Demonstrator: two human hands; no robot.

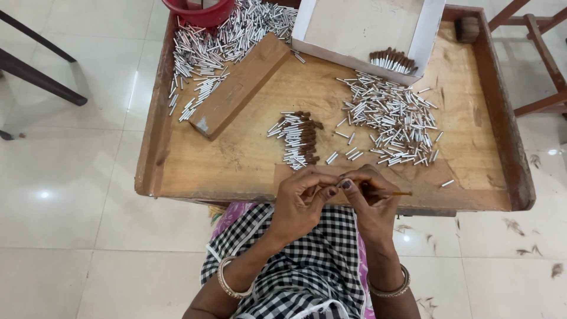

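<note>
Pale tiled floor; a shallow wooden work tray (pixel 499 147) with raised rims sits before me. My left hand (pixel 301 198) and right hand (pixel 369 198) meet at its near edge, fingers closed on one small silver metal tube, mostly hidden by my fingertips; the right hand also grips a thin orange stick (pixel 396 193). Done, as I judge: a neat row of brown-tufted tubes (pixel 300 139) and a small batch in the white cardboard box (pixel 422 44). Left: the loose pile of silver tubes (pixel 393 121) on the right, and a larger heap (pixel 227 38) beyond the wooden block (pixel 239 85).

Both hands (pixel 335 192) pinch a small tube (pixel 339 182) over the wooden tray (pixel 236 159)
</note>
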